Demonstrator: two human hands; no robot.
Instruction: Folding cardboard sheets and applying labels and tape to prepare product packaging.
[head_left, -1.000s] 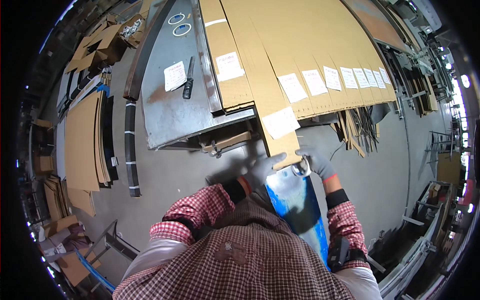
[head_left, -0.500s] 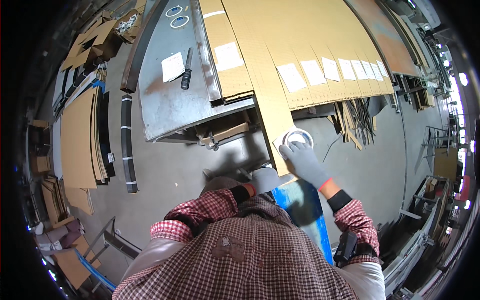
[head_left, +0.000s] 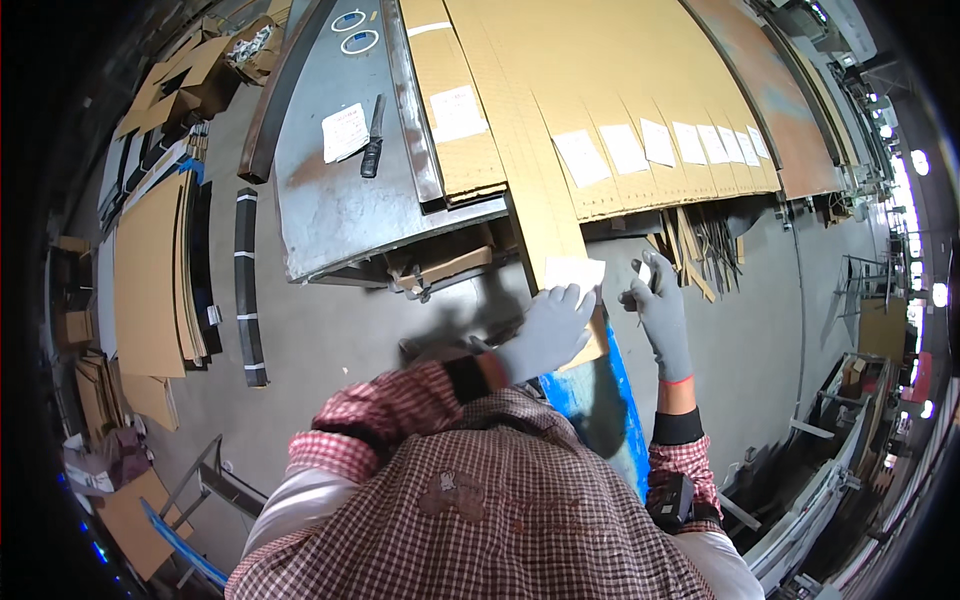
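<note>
Pressing down flat, the left hand (head_left: 548, 330) is spread over a white label (head_left: 573, 272) at the near end of a long cardboard strip (head_left: 535, 170), so the label looks like it's being smoothed on right where the strip hangs past the desk (head_left: 330, 215) edge. That end is probably chosen because it's the part reachable from the floor. The right hand (head_left: 663, 312) is held up just beside it, fingers curled around something small and white; what exactly can't be told, maybe backing paper kept out of the way. Both hands are gloved in grey. More labels (head_left: 660, 145) are seen lined up in a row on the neighbouring cardboard sheets (head_left: 640, 80), same spot on each. A knife (head_left: 372, 135) and a paper slip (head_left: 345, 132) are parked on bare metal to the left, within reach but clear of the cardboard.
</note>
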